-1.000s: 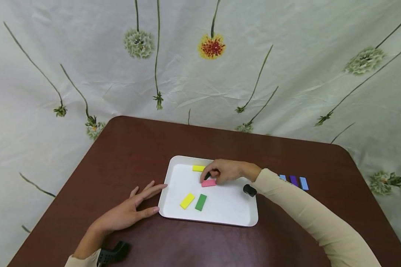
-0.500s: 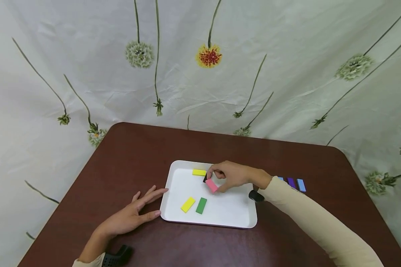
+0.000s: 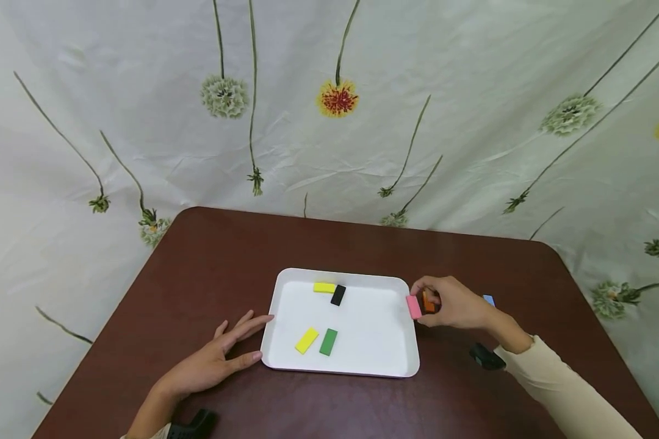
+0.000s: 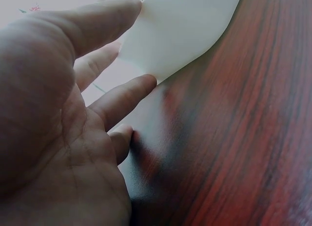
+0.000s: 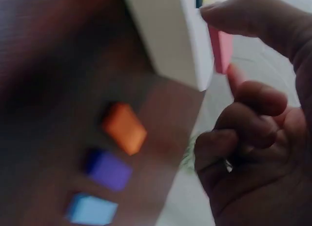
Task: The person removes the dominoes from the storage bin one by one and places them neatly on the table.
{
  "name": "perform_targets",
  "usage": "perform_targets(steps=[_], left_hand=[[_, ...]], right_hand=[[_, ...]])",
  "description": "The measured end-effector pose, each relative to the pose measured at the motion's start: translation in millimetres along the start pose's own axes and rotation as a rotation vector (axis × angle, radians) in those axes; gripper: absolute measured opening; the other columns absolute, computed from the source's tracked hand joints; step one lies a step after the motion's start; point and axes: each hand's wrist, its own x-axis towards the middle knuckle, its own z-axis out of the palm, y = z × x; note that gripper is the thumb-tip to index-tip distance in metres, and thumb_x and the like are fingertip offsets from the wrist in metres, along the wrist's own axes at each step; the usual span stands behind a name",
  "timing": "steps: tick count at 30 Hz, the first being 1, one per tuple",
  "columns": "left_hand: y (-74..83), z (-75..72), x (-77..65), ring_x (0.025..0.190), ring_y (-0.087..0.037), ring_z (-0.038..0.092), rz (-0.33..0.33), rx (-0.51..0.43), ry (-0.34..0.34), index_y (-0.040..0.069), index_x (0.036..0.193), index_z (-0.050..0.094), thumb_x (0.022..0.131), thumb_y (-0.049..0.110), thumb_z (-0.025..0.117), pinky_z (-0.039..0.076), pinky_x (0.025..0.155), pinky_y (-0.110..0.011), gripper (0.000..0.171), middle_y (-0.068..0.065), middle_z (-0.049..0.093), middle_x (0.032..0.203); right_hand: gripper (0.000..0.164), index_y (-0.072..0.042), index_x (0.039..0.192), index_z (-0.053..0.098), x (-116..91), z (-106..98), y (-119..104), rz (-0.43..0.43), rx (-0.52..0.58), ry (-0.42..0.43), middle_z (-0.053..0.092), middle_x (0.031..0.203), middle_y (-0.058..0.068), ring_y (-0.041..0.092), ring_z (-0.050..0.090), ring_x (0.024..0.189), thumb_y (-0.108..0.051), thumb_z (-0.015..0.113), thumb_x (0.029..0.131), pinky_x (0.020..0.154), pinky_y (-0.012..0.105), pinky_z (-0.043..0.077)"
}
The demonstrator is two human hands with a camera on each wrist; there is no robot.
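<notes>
My right hand (image 3: 457,303) pinches a pink rectangular block (image 3: 414,307) between thumb and forefinger, just at the right rim of the white tray (image 3: 370,338). In the right wrist view the pink block (image 5: 222,50) shows close past the tray's wall, the other fingers curled in. My left hand (image 3: 211,360) lies with spread fingers at the tray's left side, thumb and fingertips at the rim. Inside the tray are a yellow block (image 3: 324,287) beside a black block (image 3: 337,296), and nearer me another yellow block (image 3: 306,341) beside a green block (image 3: 328,342).
On the brown table (image 3: 241,244), right of the tray, an orange block (image 5: 125,128), a purple block (image 5: 109,170) and a light blue block (image 5: 91,209) lie in a row. The right hand partly covers them in the head view. A flowered cloth (image 3: 285,122) hangs behind the table.
My right hand has lifted the pink block from the tray's middle and carried it right to the rim, uncovering the black block. The left hand stays at the tray's left side.
</notes>
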Motion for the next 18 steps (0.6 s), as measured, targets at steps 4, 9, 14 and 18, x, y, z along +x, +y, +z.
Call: perform_targets(steps=[4,9,14,18], left_hand=[[-2.7,-0.1,-0.5,0.156,-0.027,0.008,-0.01,-0.012,0.003,0.039,0.151,0.041,0.096,0.037,0.067,-0.014,0.118,-0.059,0.061,0.001,0.042,0.158],[-3.0,-2.3,-4.7,0.153,0.0,0.008,-0.006,-0.027,0.022,0.038,0.151,0.042,0.096,0.036,0.067,-0.016,0.119,-0.048,0.061,0.0,0.041,0.158],[-2.0,-0.8,-3.6,0.154,-0.004,0.006,-0.001,-0.037,0.013,0.038,0.152,0.04,0.097,0.036,0.066,-0.016,0.117,-0.027,0.061,-0.001,0.039,0.16],[-1.7,1.2,-0.9,0.157,-0.018,0.005,-0.014,-0.051,0.001,0.039,0.151,0.041,0.096,0.036,0.067,-0.017,0.118,-0.032,0.061,-0.002,0.038,0.16]], right_hand=[[0.038,-0.006,0.105,0.064,-25,9,11,0.058,-0.048,0.047,0.037,0.066,-0.009,0.0,0.033,0.062,-0.016,0.086,0.076,0.06,0.019,0.035],[0.041,-0.003,0.106,0.064,-36,17,16,0.121,-0.064,0.078,0.034,0.066,-0.01,0.0,0.029,0.059,-0.015,0.087,0.074,0.056,0.019,0.031],[0.043,-0.003,0.106,0.065,-40,22,21,0.156,-0.051,0.087,0.036,0.065,-0.009,0.0,0.031,0.059,-0.019,0.089,0.073,0.055,0.019,0.029],[0.045,-0.003,0.106,0.064,-46,26,27,0.164,-0.034,0.076,0.036,0.065,-0.01,0.001,0.032,0.059,-0.021,0.089,0.073,0.056,0.02,0.031]])
